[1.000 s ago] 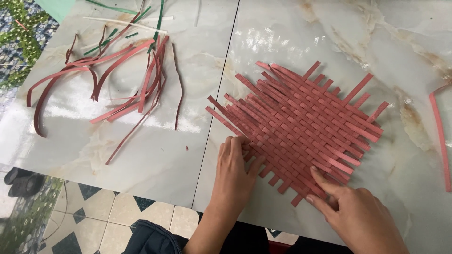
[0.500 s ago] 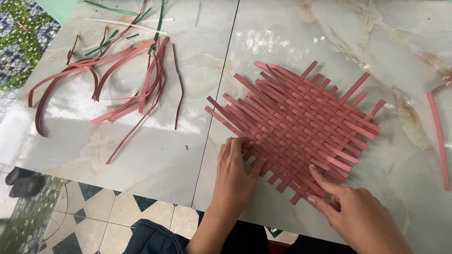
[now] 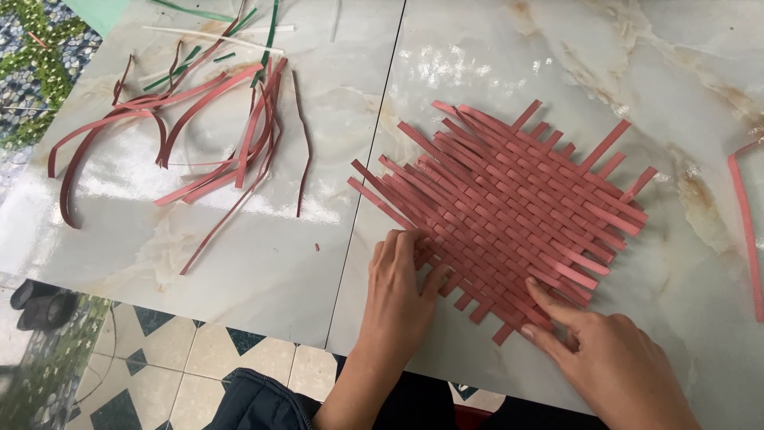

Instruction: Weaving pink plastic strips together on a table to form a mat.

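A woven mat (image 3: 509, 207) of flat red strips lies on the marble counter (image 3: 239, 271), right of its middle seam and turned like a diamond. The left hand (image 3: 402, 291) rests flat on the mat's near-left edge, fingers loosely spread, gripping nothing. The right hand (image 3: 609, 362) lies at the near edge, its fingertips (image 3: 541, 296) pressing the strip ends, also holding nothing. Loose red strips (image 3: 191, 151) are heaped far left, with green strips (image 3: 267, 32) beyond them. A single red strip (image 3: 744, 223) lies at the right edge
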